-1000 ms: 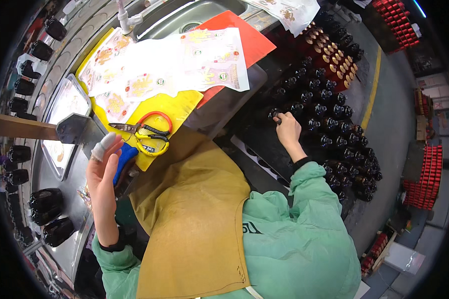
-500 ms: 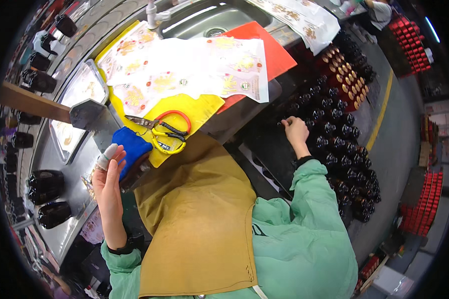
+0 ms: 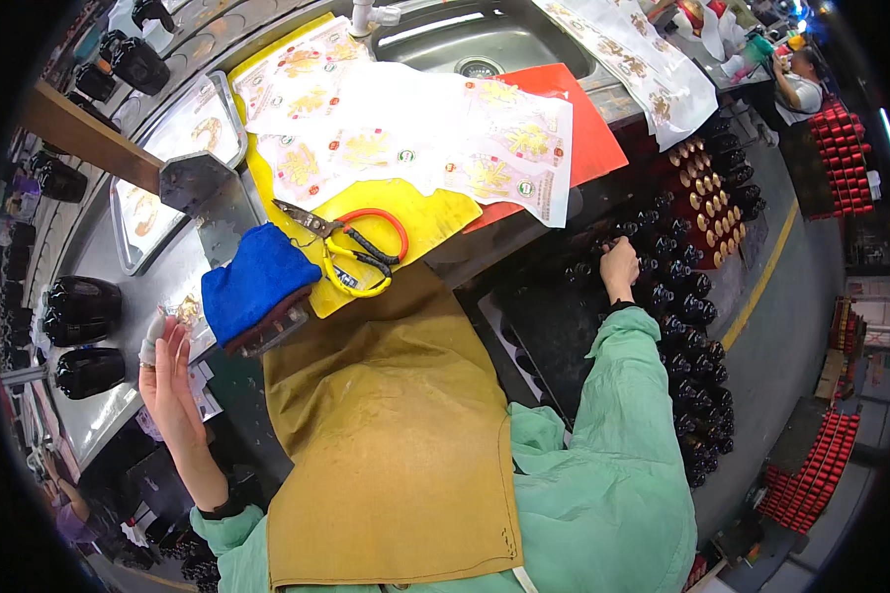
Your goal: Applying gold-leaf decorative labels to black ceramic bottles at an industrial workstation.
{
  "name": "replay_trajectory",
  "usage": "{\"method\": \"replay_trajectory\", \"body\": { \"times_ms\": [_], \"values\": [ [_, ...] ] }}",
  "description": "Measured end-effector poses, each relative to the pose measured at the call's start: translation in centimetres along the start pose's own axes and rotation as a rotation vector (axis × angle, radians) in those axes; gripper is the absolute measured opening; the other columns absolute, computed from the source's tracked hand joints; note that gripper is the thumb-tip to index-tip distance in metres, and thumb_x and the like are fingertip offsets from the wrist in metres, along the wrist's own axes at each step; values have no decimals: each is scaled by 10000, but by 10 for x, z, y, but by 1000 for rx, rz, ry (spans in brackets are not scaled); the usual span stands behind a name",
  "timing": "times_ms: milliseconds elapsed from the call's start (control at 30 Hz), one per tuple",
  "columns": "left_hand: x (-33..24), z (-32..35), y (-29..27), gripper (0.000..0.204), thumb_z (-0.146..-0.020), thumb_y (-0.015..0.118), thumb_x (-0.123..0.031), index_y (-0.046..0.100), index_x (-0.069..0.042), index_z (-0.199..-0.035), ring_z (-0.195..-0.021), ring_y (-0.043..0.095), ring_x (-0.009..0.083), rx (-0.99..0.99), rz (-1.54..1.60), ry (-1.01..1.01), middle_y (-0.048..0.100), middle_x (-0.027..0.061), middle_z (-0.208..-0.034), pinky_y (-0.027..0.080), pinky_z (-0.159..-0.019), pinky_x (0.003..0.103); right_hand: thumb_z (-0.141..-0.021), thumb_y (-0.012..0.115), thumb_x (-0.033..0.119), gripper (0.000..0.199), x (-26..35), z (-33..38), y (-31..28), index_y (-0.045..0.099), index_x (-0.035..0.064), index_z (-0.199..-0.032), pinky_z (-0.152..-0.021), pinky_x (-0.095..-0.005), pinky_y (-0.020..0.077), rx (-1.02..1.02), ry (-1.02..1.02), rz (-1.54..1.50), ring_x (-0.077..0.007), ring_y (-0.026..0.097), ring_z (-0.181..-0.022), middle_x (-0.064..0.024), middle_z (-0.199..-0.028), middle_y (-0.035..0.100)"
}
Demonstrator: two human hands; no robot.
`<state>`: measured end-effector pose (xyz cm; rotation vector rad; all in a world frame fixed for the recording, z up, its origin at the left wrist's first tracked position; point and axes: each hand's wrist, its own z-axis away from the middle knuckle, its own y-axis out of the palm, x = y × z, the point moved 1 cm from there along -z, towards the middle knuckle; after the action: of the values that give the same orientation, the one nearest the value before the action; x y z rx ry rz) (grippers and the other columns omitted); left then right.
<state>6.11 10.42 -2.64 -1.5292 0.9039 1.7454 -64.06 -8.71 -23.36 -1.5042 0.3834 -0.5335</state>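
My left hand [image 3: 176, 385] is raised beside the metal worktop, fingers stretched and slightly bent, one fingertip wrapped in white. Next to it lie a folded blue cloth [image 3: 257, 275] and a small gold piece [image 3: 188, 309]. My right hand [image 3: 619, 269] reaches out to the right, its fingers curled in at the edge of a crowd of glossy dark bottles [image 3: 677, 326]; what they grip is hidden. Yellow-and-red-handled scissors [image 3: 351, 252] rest on a yellow sheet [image 3: 415, 212]. Printed sheets with gold patterns [image 3: 386, 128] cover much of it.
A steel sink [image 3: 485, 44] with a tap lies at the far side, a red board [image 3: 593, 138] before it. Trays [image 3: 232, 119] and dark jars [image 3: 84, 311] stand on the left. Gold-topped items [image 3: 712, 208] and red stacks [image 3: 811, 465] are at right. Another person [image 3: 806, 89] is far right.
The view has shifted, so the bench sits lower and farther right. My left hand has moved away from the blue cloth, toward the left. My right hand stays by the dark bottles, fingers more curled.
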Motion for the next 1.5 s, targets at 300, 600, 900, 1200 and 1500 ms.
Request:
{"method": "replay_trajectory", "body": {
  "times_ms": [300,600,900,1200,1500],
  "values": [
    [0,10,-12,365,-1002,639,-62,609,55,-1345,-1228,648,215,-218,-105,30,678,127,-1299,506,-1050,338,-962,706,331,363,-11,-7,5,683,101,-1241,-833,-526,581,-27,-294,22,-419,709,-1070,-223,-1145,735],
    [-7,-40,-122,947,-837,884,-215,313,99,-1525,-1410,432,313,-1064,-476,499,416,238,-1533,386,-1171,444,-979,713,205,443,19,-30,-49,594,59,-1380,-909,-439,531,-231,-305,-91,-358,666,-1116,-178,-1213,677],
    [4,-87,-204,658,-715,968,-195,597,45,-1203,-977,662,182,-1081,-276,397,683,94,-1122,536,-917,327,-994,635,0,314,246,117,-187,622,-44,-1304,-851,-326,496,-476,-1130,-566,-248,634,-1011,-143,-1208,668],
    [-28,-18,-20,825,-1015,454,-671,428,-32,-1535,-1191,674,310,103,794,95,619,192,-1393,548,-1049,457,-760,868,17,685,396,281,-193,580,-19,-1380,-743,-311,486,619,-1489,-1088,-160,557,-803,-143,-1244,670],
    [-1,-28,103,600,-1134,311,-498,499,-42,-1477,-1168,672,197,153,685,-208,646,131,-1357,567,-1013,377,-691,961,84,1282,405,320,-188,110,-27,-1644,-1011,-362,534,865,-1276,-1107,-271,668,-1208,-190,-1397,621]
  ]
}}
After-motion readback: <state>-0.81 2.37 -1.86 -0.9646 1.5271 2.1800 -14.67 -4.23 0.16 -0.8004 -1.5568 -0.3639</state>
